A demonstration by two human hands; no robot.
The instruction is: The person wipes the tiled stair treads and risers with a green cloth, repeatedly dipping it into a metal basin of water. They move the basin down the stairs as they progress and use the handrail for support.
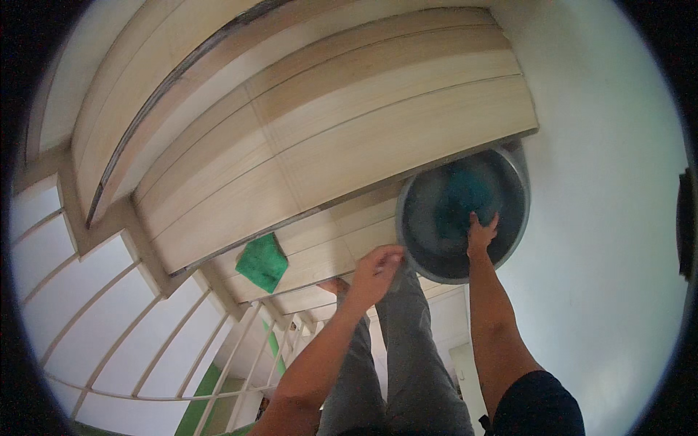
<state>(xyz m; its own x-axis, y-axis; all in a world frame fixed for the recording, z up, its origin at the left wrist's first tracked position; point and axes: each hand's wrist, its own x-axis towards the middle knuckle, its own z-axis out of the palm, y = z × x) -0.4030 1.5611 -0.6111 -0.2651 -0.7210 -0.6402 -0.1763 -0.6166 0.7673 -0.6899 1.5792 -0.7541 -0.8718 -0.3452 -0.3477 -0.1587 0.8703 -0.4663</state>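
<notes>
A round dark grey basin (431,256) stands against the wall on a stair step, partly under the edge of the step above. Inside it lies a blurred teal mass (463,188), perhaps cloth; whether it sits in water is unclear. My right hand (482,234) reaches into the basin, thumb and a finger spread, just short of the teal mass. Beside the basin's left rim is my left hand (380,272) with its fingers bent; their tips are at the rim, and contact is unclear. A green cloth (264,263) lies on the same step, to the left.
Pale stair treads (349,147) with dark edges rise ahead. A white metal railing (147,359) runs along the left, above a drop. On the right is a pale wall (600,229). My legs in grey trousers (409,338) stand below; a bare foot (334,286) shows on the step.
</notes>
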